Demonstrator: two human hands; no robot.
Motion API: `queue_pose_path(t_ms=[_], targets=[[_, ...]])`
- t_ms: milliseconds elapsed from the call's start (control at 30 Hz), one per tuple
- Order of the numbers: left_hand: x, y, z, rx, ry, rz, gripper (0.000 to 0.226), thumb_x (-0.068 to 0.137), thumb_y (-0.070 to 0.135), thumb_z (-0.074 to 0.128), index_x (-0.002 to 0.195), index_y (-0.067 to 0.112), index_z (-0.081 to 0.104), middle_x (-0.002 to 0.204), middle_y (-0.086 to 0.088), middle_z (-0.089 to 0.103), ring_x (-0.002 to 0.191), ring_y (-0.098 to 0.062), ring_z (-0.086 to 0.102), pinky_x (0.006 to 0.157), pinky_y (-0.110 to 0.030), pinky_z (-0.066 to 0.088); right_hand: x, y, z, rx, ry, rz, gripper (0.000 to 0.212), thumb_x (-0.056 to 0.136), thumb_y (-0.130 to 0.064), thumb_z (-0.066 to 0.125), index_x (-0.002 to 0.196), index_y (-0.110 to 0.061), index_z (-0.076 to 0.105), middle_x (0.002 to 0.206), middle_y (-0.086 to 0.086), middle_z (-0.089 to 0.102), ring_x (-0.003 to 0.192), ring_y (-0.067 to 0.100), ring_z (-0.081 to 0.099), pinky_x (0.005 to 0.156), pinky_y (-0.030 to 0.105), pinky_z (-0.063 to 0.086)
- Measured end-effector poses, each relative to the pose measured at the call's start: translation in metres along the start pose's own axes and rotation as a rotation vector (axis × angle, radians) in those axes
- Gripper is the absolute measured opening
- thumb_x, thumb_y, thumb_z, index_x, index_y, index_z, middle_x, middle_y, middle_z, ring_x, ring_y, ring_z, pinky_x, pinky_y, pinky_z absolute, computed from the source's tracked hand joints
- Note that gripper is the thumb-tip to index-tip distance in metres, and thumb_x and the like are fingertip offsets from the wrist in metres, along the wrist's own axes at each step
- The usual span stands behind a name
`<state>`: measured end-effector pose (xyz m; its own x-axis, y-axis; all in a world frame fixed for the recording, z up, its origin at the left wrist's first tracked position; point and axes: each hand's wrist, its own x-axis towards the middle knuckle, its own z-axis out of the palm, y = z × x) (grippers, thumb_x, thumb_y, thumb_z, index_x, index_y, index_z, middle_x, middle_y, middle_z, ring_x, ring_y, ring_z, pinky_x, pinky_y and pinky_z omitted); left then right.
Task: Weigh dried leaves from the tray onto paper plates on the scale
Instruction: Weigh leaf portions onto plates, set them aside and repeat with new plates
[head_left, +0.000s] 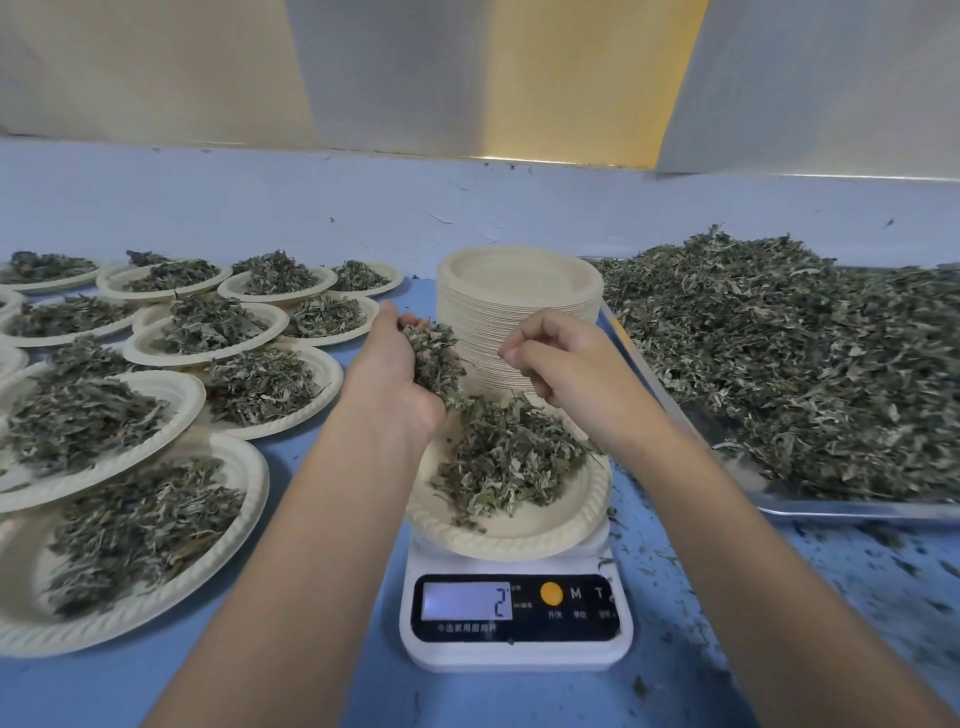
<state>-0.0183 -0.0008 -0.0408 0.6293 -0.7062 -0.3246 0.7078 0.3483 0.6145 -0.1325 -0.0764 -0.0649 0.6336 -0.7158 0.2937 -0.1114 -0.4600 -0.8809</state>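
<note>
Plain herb-processing workroom, blue bench against a plain wall, metal tray heaped with dried leaves, tall stack of paper plates, rows of filled plates, digital scale

Plate on scale, tray right, filled plates left, plate stack behind

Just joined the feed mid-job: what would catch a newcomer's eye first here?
Centre: the left hand holds a clump of dried leaves over the heaped paper plate on the scale. Right, a metal tray piled with loose leaves; left, rows of filled plates.
</note>
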Motion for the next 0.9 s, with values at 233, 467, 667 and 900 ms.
queue_pose_path(t_ms=[233,467,667,900], targets=[[0.000,-0.002,0.000,0.017,0.017,-0.005,0.039,0.099,0.037,0.043,0.065,0.018,0.041,0.060,0.004,0.046,0.048,-0.011,0.041,0.038,-0.010,0.037,0.001,-0.001,0.005,0.030,-0.022,0.000,0.018,0.087,-0.012,0.059,0.073,-0.024,0.062,0.050,-0.012,0.048,0.047,0.005,0.043,0.052,0.024,0.032],[-0.002,-0.002,0.000,-0.020,0.013,-0.032,0.040,0.099,0.035,0.044,0.063,0.018,0.041,0.054,0.004,0.047,0.040,-0.011,0.043,0.035,-0.012,0.040,-0.001,-0.002,-0.002,-0.075,0.088,0.009,0.013,0.086,-0.019,0.058,0.075,-0.015,0.064,0.047,-0.015,0.046,0.043,-0.001,0.040,0.050,0.017,0.030],[0.000,0.000,-0.003,-0.015,0.032,-0.036,0.039,0.099,0.034,0.046,0.063,0.018,0.044,0.036,0.005,0.047,0.030,-0.009,0.043,0.037,-0.011,0.039,-0.005,-0.005,-0.010,-0.259,0.011,0.177,0.034,0.084,-0.023,0.047,0.052,-0.017,0.056,0.043,-0.007,0.046,0.035,0.007,0.037,0.041,0.021,0.033],[0.001,-0.001,-0.003,0.014,0.047,-0.042,0.039,0.099,0.032,0.046,0.063,0.019,0.043,0.049,0.004,0.047,0.044,-0.011,0.041,0.043,-0.016,0.037,0.000,-0.004,0.006,-0.016,-0.139,0.367,0.031,0.087,-0.017,0.048,0.059,-0.012,0.060,0.043,-0.004,0.052,0.036,0.009,0.045,0.038,0.017,0.035]])
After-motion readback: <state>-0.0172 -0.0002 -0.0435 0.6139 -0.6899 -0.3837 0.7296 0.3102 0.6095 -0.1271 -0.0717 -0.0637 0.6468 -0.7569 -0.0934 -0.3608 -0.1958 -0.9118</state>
